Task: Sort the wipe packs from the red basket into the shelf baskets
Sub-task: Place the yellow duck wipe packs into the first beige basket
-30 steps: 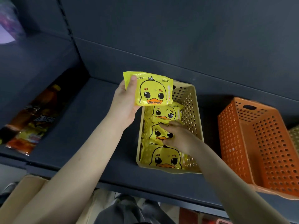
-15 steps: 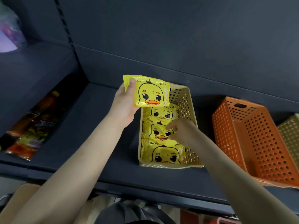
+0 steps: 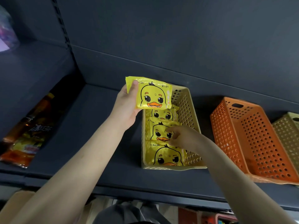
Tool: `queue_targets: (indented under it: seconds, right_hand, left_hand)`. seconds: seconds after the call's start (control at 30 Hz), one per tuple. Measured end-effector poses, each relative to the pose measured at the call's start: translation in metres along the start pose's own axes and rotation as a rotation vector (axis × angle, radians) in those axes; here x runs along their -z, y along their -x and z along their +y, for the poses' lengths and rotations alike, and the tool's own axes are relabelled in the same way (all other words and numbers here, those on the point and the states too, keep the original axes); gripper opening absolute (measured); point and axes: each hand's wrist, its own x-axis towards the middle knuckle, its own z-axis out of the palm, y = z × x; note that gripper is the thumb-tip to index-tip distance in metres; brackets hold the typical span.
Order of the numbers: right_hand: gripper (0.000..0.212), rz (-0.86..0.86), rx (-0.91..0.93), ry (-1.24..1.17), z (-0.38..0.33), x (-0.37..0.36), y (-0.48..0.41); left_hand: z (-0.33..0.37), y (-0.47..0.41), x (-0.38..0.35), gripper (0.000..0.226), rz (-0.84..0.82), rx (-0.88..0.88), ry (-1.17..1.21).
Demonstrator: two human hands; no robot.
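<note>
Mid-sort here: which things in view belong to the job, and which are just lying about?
Job: yellow duck wipe pack held in left hand; right hand at the three packs in the beige basket; orange basket; second beige basket at far right.
Lying about: snack packets at left; blurred purple bag upper left.

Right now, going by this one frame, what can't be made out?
Head view only:
- The rear duck wipe pack in the beige basket is mostly behind the held wipe pack.
- Whether the right hand pinches the middle pack: its own fingers hide the contact.
- The far-right basket is cut off by the frame edge.
</note>
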Motion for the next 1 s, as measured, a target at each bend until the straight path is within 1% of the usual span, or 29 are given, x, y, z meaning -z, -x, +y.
queue_targets:
  seconds: [0.07, 0.1, 0.2, 0.27, 0.33, 0.37, 0.4, 0.47, 0.5, 0.53, 0.6, 0.7, 0.77, 0.8, 0.83, 0.9, 0.97, 1.0]
  right_hand:
    - [0.053, -0.019, 0.0, 0.065, 0.001, -0.004, 0.003]
    - [0.055, -0.034, -0.014, 0.059, 0.002, -0.006, 0.003]
    - [0.057, -0.041, -0.053, -0.097, 0.0, -0.002, 0.006]
    - [0.052, 0.024, -0.057, -0.167, -0.002, 0.007, 0.01]
    - [0.04, 0.153, -0.041, -0.261, -0.005, 0.016, 0.014]
    - [0.034, 0.212, -0.034, -0.377, -0.008, 0.019, 0.016]
    - [0.031, 0.249, -0.017, -0.542, -0.013, 0.023, 0.018]
    - [0.033, 0.253, 0.052, -0.882, -0.021, 0.028, 0.018]
    - [0.034, 0.236, 0.088, -1.012, -0.024, 0.029, 0.018]
    - [0.036, 0.224, 0.112, -1.099, -0.028, 0.027, 0.016]
    - [0.046, 0.248, 0.113, -1.173, -0.032, 0.022, 0.011]
    - [0.05, 0.395, 0.096, -1.16, -0.03, 0.026, 0.003]
    - [0.046, 0.536, 0.126, -1.029, -0.025, 0.038, -0.001]
    - [0.042, 0.616, 0.136, -0.951, -0.022, 0.045, -0.003]
    - [0.039, 0.696, 0.134, -0.867, -0.02, 0.051, -0.005]
    - [0.037, 0.809, 0.09, -0.677, -0.02, 0.055, -0.012]
    - [0.039, 0.822, 0.059, -0.492, -0.027, 0.049, -0.022]
    - [0.041, 0.805, 0.058, -0.417, -0.029, 0.043, -0.029]
  left_hand:
    - [0.001, -0.001, 0.002, 0.028, -0.006, 0.003, 0.004]
    - [0.001, -0.001, 0.002, 0.027, -0.014, 0.006, 0.01]
    - [0.002, -0.001, 0.004, 0.029, -0.019, 0.037, 0.037]
    - [0.005, 0.001, 0.005, 0.032, -0.017, 0.068, 0.081]
    - [0.007, 0.002, 0.007, 0.032, -0.021, 0.099, 0.121]
    - [0.007, 0.003, 0.008, 0.032, -0.03, 0.116, 0.131]
    - [0.007, 0.005, 0.009, 0.032, -0.044, 0.136, 0.138]
    - [0.006, 0.01, 0.007, 0.033, -0.091, 0.174, 0.137]
    - [0.005, 0.012, 0.005, 0.034, -0.121, 0.185, 0.129]
    - [0.003, 0.015, 0.003, 0.035, -0.15, 0.182, 0.116]
    - [0.001, 0.018, -0.001, 0.035, -0.179, 0.138, 0.05]
    - [0.001, 0.014, -0.004, 0.034, -0.147, -0.035, -0.222]
    - [0.001, 0.01, -0.003, 0.038, -0.116, -0.165, -0.379]
    - [0.0, 0.006, -0.002, 0.043, -0.113, -0.191, -0.433]
    - [-0.004, 0.002, -0.001, 0.049, -0.113, -0.19, -0.492]
    - [-0.013, -0.004, -0.001, 0.059, -0.12, -0.116, -0.656]
    - [-0.024, -0.006, -0.002, 0.063, -0.165, -0.054, -0.766]
    - [-0.027, -0.006, -0.002, 0.062, -0.174, -0.029, -0.754]
